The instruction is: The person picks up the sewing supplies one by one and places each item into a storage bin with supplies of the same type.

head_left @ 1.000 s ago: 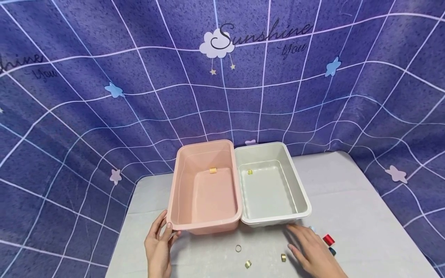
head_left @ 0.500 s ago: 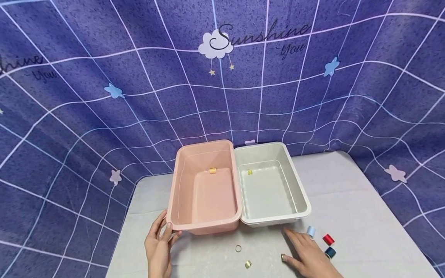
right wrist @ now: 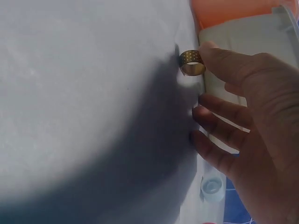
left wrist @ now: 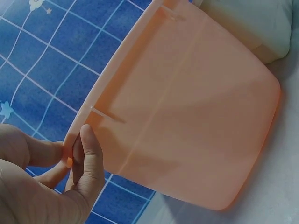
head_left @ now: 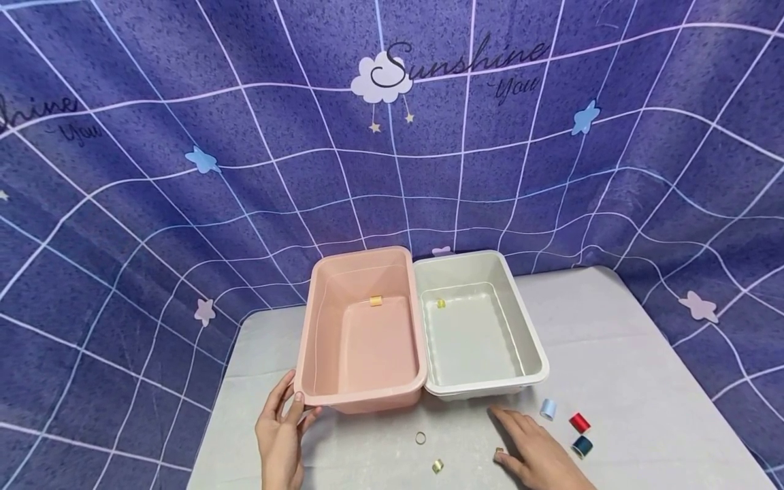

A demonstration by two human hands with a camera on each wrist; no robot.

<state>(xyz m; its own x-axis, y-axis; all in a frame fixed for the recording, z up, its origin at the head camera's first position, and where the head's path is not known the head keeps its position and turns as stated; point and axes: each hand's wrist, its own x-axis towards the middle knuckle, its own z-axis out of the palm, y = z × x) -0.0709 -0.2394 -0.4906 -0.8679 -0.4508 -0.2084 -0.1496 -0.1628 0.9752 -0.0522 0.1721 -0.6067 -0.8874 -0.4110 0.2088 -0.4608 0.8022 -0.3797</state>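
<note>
At the near left corner of the pink plastic bin (head_left: 361, 401), my left hand (head_left: 280, 435) pinches the rim between thumb and fingers, as the left wrist view also shows on the bin's rim (left wrist: 100, 88). My right hand (head_left: 533, 446) lies low over the table in front of the white bin (head_left: 484, 389), fingers extended and spread. Its thumb tip touches a gold dimpled thimble ring (right wrist: 192, 63); the other fingertips are apart from the ring. In the head view the thumb partly covers that ring (head_left: 499, 450). To its left lie a thin ring (head_left: 420, 438) and another gold band (head_left: 437, 466).
Thread spools in light blue (head_left: 548, 409), red (head_left: 579, 422) and dark green (head_left: 582, 446) stand right of my right hand. Inside the pink bin is an orange-yellow spool (head_left: 376, 301); the white bin holds a small yellow-gold piece (head_left: 440, 303). A blue curtain (head_left: 392, 170) hangs behind.
My right hand has shifted left, bringing its thumb to the thimble ring and uncovering the light blue and dark green spools. The left hand and both bins have stayed in place.
</note>
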